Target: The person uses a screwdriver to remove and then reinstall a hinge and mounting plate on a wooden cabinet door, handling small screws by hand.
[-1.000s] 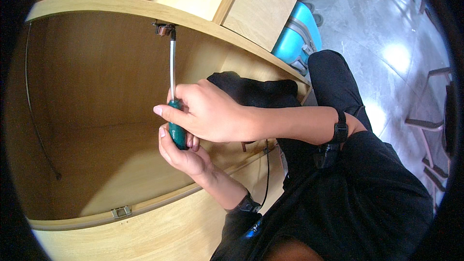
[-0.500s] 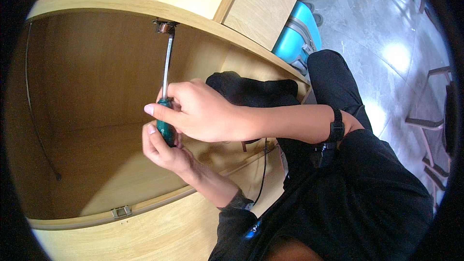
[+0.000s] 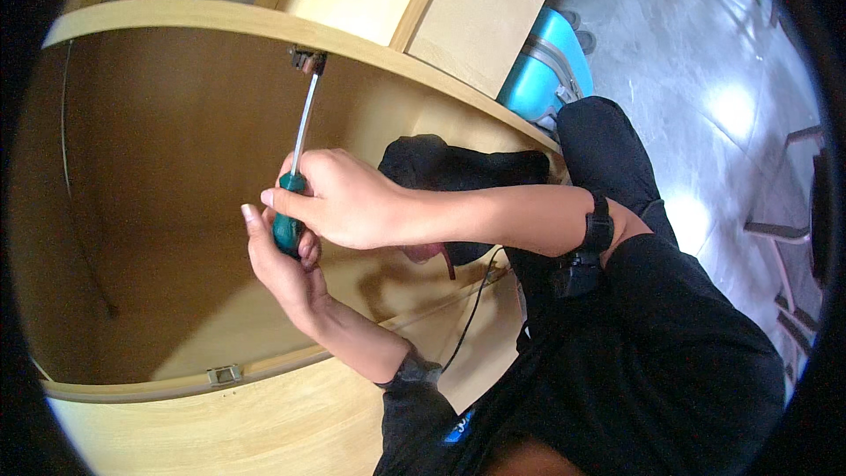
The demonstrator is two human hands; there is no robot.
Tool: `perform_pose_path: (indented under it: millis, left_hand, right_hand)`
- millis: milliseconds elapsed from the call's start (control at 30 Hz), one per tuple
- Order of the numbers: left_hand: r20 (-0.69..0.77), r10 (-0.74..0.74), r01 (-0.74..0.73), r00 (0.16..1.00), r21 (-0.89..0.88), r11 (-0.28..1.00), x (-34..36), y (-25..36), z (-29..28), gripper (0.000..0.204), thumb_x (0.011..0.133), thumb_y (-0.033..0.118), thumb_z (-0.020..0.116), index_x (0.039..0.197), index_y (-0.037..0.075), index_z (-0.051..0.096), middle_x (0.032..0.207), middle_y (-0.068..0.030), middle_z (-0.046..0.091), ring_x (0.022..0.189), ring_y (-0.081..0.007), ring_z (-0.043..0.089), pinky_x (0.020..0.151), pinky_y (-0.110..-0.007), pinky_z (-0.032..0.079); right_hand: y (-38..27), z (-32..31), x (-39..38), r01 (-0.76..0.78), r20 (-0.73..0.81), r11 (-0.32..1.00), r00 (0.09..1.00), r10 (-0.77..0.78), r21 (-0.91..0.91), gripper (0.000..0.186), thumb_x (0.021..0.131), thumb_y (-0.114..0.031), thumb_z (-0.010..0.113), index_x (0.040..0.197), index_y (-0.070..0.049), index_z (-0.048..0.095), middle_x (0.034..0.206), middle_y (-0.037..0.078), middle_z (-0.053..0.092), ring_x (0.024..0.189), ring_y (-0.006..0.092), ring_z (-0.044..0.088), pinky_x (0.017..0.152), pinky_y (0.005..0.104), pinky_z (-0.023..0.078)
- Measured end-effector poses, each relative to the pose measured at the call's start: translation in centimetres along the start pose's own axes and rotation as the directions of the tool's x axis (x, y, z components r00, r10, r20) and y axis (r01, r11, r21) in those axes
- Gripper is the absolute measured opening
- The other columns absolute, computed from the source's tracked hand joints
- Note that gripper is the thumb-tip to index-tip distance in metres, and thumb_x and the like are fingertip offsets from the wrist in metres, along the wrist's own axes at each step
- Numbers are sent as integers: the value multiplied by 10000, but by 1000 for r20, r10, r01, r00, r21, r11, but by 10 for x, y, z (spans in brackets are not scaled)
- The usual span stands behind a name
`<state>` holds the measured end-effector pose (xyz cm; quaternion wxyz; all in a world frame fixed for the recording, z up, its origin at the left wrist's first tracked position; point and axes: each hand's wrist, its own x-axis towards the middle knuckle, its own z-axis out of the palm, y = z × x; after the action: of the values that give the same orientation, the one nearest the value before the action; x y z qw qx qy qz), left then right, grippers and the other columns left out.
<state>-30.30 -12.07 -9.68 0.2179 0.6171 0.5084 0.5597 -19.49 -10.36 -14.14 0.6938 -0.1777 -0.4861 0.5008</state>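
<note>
My right hand (image 3: pixel 339 194) is closed on the green handle of a screwdriver (image 3: pixel 289 220), thumb across its upper part. Just below, my left hand (image 3: pixel 286 273) curls its fingers round the handle's lower end, its thumb raised at the side. The long metal shank rises, tilted, to a small dark metal-and-copper fitting (image 3: pixel 307 62) under the upper rim (image 3: pixel 220 13) of a pale wooden cabinet. The exact contact at the tip is too small to make out. A thin cord or rod hangs down the cabinet's left inside.
My black-clad legs (image 3: pixel 595 137) bend at the cabinet's right side. A turquoise suitcase (image 3: pixel 542 66) and a wooden panel (image 3: pixel 485 13) lie beyond. Dark chair frames (image 3: pixel 775 229) stand on the grey tiled floor at right. A latch (image 3: pixel 225 374) sits on the near rim.
Both my hands and the screwdriver handle have moved leftward, so the shank leans further from vertical. My left thumb has lifted away from the handle. The view has shifted slightly.
</note>
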Motion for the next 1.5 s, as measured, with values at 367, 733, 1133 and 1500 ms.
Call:
perform_pose_path:
  millis: [367, 733, 1133, 1500]
  left_hand:
    - [123, 215, -233, 969, 161, 959, -7, -1, -11, 346, 946, 294, 452, 870, -13, 593, 592, -26, 486, 472, -79, 431, 388, -200, 309]
    - [-11, 655, -572, 755, 475, 668, -22, -19, 4, 419, 948, 251, 433, 764, -70, 631, 601, -55, 572, 557, -111, 505, 494, -262, 406]
    - [471, -796, 902, 379, 7, 433, 12, -17, -15, 516, 931, 530, 356, 1024, 56, 537, 552, 10, 460, 367, -82, 369, 328, -189, 275]
    - [367, -802, 812, 470, 177, 557, 25, -9, -18, 574, 973, 505, 258, 1211, 25, 464, 1174, -107, 502, 1152, -219, 446, 1009, -367, 318]
  right_hand:
    - [-1, -6, 5, 9, 89, 999, 996, -13, 52, 246, 910, -207, 566, 812, 19, 546, 663, 52, 579, 646, 81, 527, 596, 260, 451]
    - [-4, -5, -13, -2, 43, 999, 999, 0, 37, 243, 891, -240, 572, 901, -3, 521, 712, 58, 552, 652, 130, 524, 594, 290, 431]
    - [13, -9, -22, -260, -429, 896, 899, 88, -361, 289, 861, -333, 588, 900, -46, 588, 717, 136, 640, 622, 278, 639, 563, 349, 488]
    - [17, 85, -12, -572, -883, 773, 468, 33, -274, 220, 862, -262, 586, 875, -44, 617, 798, 132, 615, 773, 316, 560, 737, 389, 424]
